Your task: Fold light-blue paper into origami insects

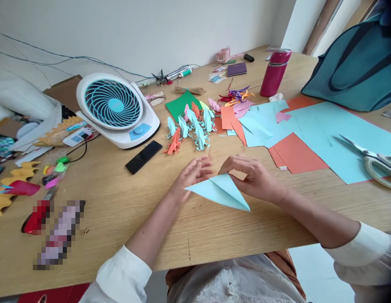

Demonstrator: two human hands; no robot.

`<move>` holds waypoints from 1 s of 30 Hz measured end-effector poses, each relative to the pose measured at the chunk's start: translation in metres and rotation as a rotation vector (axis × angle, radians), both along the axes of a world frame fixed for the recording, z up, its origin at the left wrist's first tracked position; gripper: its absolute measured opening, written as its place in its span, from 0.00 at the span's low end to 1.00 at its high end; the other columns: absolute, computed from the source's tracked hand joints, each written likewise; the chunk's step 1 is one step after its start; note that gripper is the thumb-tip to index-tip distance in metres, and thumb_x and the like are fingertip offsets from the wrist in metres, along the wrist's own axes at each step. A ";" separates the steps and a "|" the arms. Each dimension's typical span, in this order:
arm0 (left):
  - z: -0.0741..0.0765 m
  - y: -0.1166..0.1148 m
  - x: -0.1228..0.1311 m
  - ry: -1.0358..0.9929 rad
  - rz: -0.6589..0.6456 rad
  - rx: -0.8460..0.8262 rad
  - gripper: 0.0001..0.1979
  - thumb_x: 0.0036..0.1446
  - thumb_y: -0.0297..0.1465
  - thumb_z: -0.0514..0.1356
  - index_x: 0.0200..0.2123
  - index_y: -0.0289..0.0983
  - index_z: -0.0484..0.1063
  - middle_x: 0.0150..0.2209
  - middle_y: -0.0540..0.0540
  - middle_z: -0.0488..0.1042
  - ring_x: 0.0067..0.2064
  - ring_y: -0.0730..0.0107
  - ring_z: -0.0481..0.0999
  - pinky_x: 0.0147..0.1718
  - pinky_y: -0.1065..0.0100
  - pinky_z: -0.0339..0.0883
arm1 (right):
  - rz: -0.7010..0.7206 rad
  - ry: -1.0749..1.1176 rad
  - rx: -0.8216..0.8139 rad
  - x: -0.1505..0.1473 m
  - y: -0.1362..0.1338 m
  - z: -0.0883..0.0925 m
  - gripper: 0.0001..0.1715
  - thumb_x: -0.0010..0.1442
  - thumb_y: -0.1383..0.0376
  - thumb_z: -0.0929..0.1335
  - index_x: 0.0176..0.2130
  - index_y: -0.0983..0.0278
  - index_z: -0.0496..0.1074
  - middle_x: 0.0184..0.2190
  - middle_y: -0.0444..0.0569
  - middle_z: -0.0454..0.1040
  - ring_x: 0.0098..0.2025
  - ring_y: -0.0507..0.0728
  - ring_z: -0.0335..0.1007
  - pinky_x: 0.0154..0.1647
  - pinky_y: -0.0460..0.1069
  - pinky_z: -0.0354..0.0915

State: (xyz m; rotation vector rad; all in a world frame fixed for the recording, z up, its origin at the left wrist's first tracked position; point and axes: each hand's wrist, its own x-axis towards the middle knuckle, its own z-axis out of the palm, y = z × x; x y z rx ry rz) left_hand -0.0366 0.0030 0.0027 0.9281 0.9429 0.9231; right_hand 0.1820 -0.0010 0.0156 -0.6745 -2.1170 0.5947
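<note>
A folded light-blue paper (219, 192) with a pointed left end is held above the wooden table near its front edge. My right hand (254, 176) pinches its upper right edge between thumb and fingers. Just behind the paper's left part is my left hand (194, 174), fingers apart and not closed on it. Beyond both hands stand several small folded light-blue figures (200, 135) and an orange one (174, 142). A green paper sheet (178, 107) lies partly under the group.
A white fan (113, 105) and a black phone (143, 157) are at the left. Orange sheets (301, 155), a large light-blue sheet (343, 130) and scissors (368, 155) lie right. Behind them are a magenta bottle (275, 73) and a teal bag (356, 67).
</note>
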 end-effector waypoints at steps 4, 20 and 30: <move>0.010 0.002 -0.012 0.024 -0.001 0.033 0.32 0.54 0.57 0.58 0.44 0.33 0.78 0.47 0.38 0.79 0.48 0.54 0.78 0.46 0.63 0.70 | -0.049 -0.015 -0.418 -0.006 -0.007 0.007 0.11 0.65 0.62 0.64 0.35 0.65 0.73 0.27 0.44 0.72 0.29 0.50 0.66 0.30 0.45 0.61; -0.004 -0.010 -0.009 0.230 -0.014 0.063 0.14 0.49 0.37 0.71 0.35 0.34 0.79 0.33 0.46 0.80 0.33 0.71 0.74 0.33 0.72 0.64 | 0.050 -0.284 -0.702 0.001 0.009 -0.012 0.12 0.58 0.59 0.67 0.38 0.64 0.75 0.23 0.41 0.68 0.23 0.49 0.57 0.23 0.45 0.52; 0.004 -0.002 -0.031 0.634 -0.139 0.239 0.13 0.52 0.35 0.68 0.41 0.36 0.79 0.39 0.44 0.80 0.38 0.67 0.78 0.37 0.68 0.70 | -0.053 -0.435 -0.596 0.022 0.017 -0.006 0.12 0.56 0.67 0.66 0.40 0.59 0.77 0.31 0.42 0.77 0.28 0.51 0.66 0.26 0.46 0.56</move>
